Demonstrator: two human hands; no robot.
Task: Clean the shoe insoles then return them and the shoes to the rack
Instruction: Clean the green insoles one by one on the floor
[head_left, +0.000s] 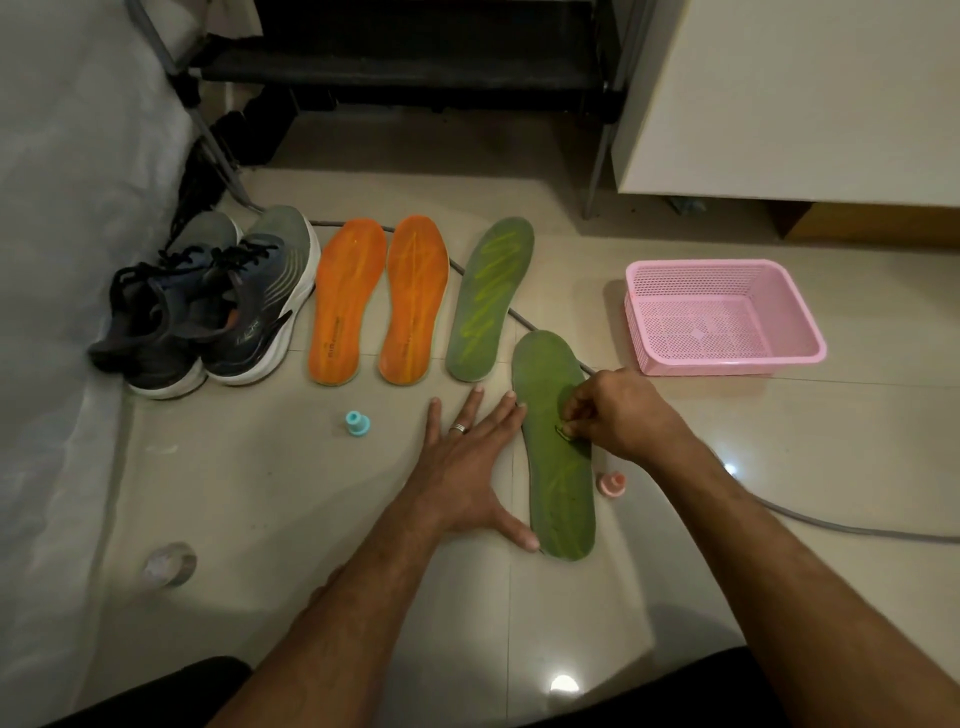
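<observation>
The person sat low over the tiled floor (311, 493) with four insoles laid out in front. The left hand (470, 467) lay flat with straight, spread fingers, grasping nothing; its fingertips and thumb touched the left edge of the near green insole (558, 499) and seemed to steady it. The right hand (613, 415) rested on the same insole with curled fingers that pinched something small against the surface. What it pinched was too small to name; it could be a clip, a thread or a bit of dirt.

The second green insole (491, 296) lay a little farther away, and the two orange insoles (379, 299) lay side by side just beside the pair of shoes (218, 301). In my judgement the cleaning was in progress on the near green insole. The pictures did not show whether the other three were already clean. No insole was back in a shoe, and the shoes stood on the floor, so the return to the rack (415, 67) was all left to do.

A pink basket (724, 317) stood well apart on the right, and a blue cap (356, 421) and a pink cap (613, 483) lay near the hands. The dark rack was cut off at the top, and a blurred round object (169, 564) at the lower left was hard to make out.
</observation>
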